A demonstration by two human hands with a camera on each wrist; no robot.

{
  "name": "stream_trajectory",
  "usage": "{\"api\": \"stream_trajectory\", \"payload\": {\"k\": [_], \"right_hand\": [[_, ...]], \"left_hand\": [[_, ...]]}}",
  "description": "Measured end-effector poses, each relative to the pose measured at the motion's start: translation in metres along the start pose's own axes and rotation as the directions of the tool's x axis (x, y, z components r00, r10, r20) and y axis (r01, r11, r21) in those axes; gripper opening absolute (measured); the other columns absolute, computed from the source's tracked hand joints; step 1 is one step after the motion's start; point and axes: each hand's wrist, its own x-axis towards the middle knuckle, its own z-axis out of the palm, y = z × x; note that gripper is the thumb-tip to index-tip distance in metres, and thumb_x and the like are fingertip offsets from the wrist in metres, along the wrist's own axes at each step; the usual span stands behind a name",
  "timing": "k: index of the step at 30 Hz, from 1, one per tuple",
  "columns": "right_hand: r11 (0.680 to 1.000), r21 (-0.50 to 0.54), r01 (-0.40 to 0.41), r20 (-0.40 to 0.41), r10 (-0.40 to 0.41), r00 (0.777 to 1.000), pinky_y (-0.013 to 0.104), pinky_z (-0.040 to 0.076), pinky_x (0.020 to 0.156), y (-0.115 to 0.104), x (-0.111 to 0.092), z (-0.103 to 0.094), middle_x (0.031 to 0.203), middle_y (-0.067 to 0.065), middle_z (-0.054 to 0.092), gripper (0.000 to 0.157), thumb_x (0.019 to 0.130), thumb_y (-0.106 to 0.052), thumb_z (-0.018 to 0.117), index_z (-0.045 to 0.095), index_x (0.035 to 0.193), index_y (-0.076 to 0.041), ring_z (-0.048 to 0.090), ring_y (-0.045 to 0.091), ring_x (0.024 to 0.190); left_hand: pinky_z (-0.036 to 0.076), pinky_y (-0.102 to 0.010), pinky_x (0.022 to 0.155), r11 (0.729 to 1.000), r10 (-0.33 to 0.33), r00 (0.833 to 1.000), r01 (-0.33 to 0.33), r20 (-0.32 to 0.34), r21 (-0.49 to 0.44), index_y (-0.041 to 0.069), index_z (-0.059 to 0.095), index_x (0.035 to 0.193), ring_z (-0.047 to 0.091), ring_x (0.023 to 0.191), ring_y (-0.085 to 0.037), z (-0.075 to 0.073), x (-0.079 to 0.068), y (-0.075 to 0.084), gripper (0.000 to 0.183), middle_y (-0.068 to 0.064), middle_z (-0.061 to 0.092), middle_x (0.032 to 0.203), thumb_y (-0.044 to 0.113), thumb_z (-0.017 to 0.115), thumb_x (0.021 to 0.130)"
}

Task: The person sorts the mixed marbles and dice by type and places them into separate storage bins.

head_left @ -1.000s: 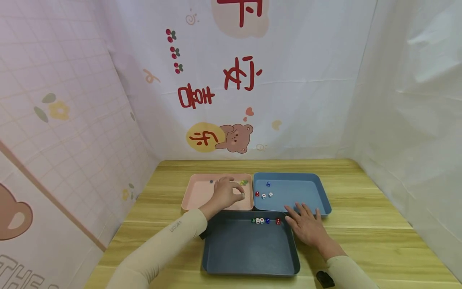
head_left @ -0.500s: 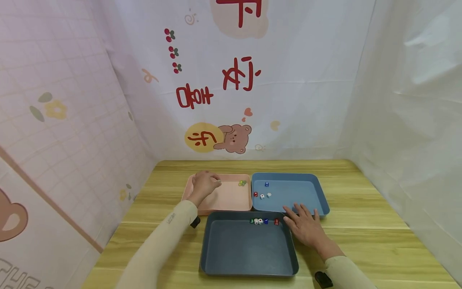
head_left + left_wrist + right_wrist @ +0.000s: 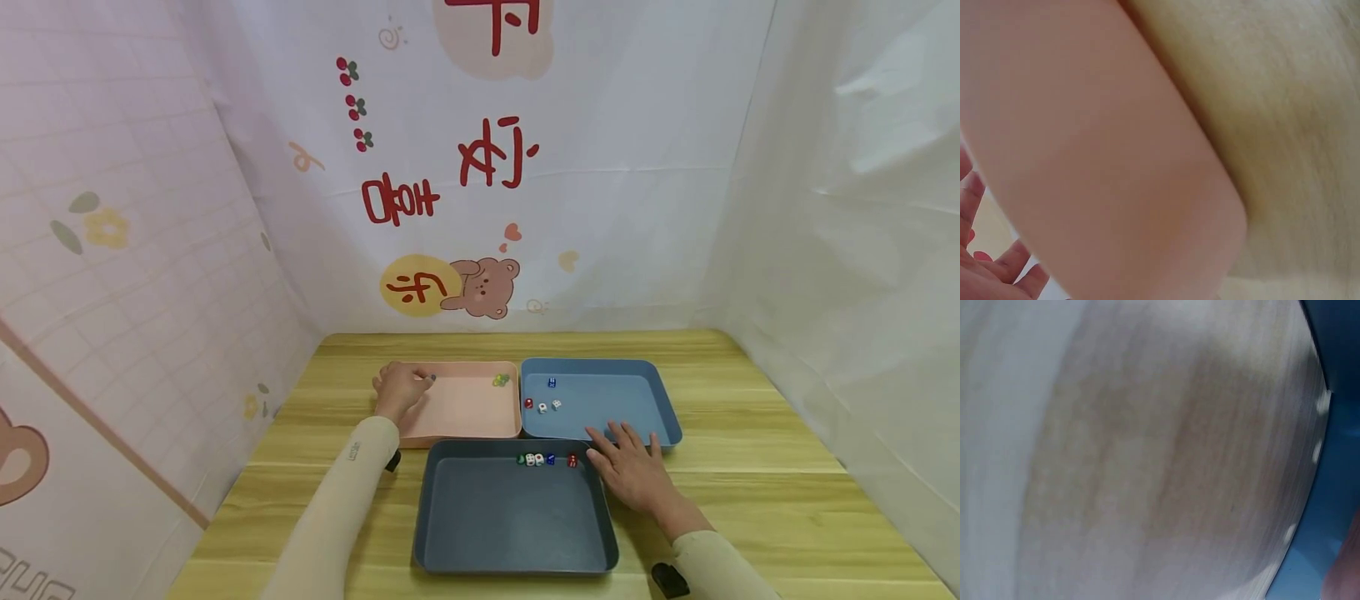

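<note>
My left hand [image 3: 401, 390] is over the left end of the pink tray [image 3: 461, 433], thumb and finger meeting at a small blue die [image 3: 432, 377]; they appear to pinch it. In the left wrist view some fingers [image 3: 1000, 269] show past the tray wall, while the fingertips at the die are out of sight. My right hand [image 3: 633, 475] lies with its fingers spread on the front right rim area of the blue tray [image 3: 615, 400], beside the dark tray's corner. It holds nothing. Only a bit of a finger [image 3: 1344, 569] shows in the right wrist view.
Yellow-green dice [image 3: 500, 380] lie at the pink tray's right end. The blue tray has a blue die [image 3: 552, 382], a red die [image 3: 528, 403] and two white dice [image 3: 557, 405]. In front, a dark tray [image 3: 517, 525] holds several dice [image 3: 539, 460] along its back wall.
My left hand has moved left across the pink tray, from its right part to the blue die at the left. My right hand has stayed in place; the view has shifted slightly.
</note>
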Motion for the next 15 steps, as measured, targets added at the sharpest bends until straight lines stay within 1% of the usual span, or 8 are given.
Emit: {"api": "stream_trajectory", "payload": {"k": [6,8,12,15], "right_hand": [[1.000,0.006,0.005,-0.003,-0.005,1.000,0.076,0.009,0.106,0.0000,0.0002,0.0003,0.151,0.025,0.039,0.051,0.105,-0.043,0.043,0.050,0.147,-0.016,0.029,0.048,0.140],[1.000,0.007,0.006,-0.004,-0.005,1.000,0.076,0.008,0.105,0.0000,0.0004,0.0008,0.151,0.025,0.039,0.051,0.105,-0.044,0.043,0.050,0.147,-0.017,0.029,0.048,0.140],[1.000,0.008,0.008,-0.010,-0.008,1.000,0.076,0.009,0.105,0.0008,0.0010,0.0029,0.150,0.025,0.040,0.051,0.105,-0.044,0.043,0.051,0.147,-0.017,0.030,0.049,0.140],[1.000,0.009,0.006,-0.011,-0.006,1.000,0.076,0.008,0.105,0.0015,0.0016,0.0043,0.151,0.025,0.040,0.051,0.105,-0.045,0.042,0.051,0.147,-0.017,0.029,0.049,0.140]], "left_hand": [[0.011,-0.065,0.109,1.000,-0.014,1.000,0.014,0.000,-0.010,0.012,0.072,0.119,0.038,0.128,-0.045,-0.0005,0.0028,0.0011,0.030,-0.016,0.058,0.125,0.030,0.062,0.098],[0.011,-0.064,0.110,1.000,-0.016,1.000,0.016,0.002,-0.015,0.013,0.071,0.122,0.038,0.129,-0.044,-0.0011,0.0041,0.0015,0.030,-0.014,0.060,0.124,0.029,0.059,0.099],[0.006,-0.064,0.112,1.000,-0.019,1.000,0.019,0.005,-0.016,0.013,0.071,0.123,0.034,0.132,-0.044,-0.0032,0.0056,0.0012,0.031,-0.014,0.059,0.126,0.027,0.056,0.100],[0.006,-0.065,0.112,1.000,-0.012,1.000,0.012,-0.004,-0.012,0.012,0.072,0.119,0.034,0.132,-0.044,-0.0049,0.0054,0.0015,0.029,-0.017,0.057,0.128,0.026,0.058,0.099]]}}
